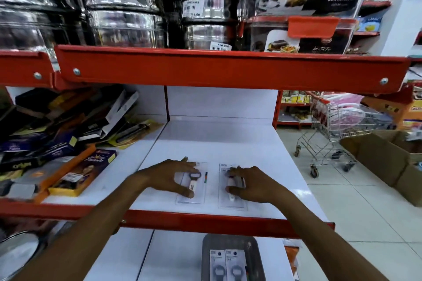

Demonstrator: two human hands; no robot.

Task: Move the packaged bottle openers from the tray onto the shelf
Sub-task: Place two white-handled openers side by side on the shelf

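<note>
Nearest, below both hands, a grey metal tray (230,242) holds two more carded bottle openers (228,267). Above it, on the smooth white shelf (219,143), the left hand (170,177) and right hand (247,186) each rest a half-spread grip, fingers and thumb, on a flat clear-plastic opener pack (191,183), apparently squaring them side by side.

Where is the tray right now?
The grey tray sits at the bottom centre of the head view, on the white lower shelf below the red shelf edge, holding two packaged bottle openers.
</note>
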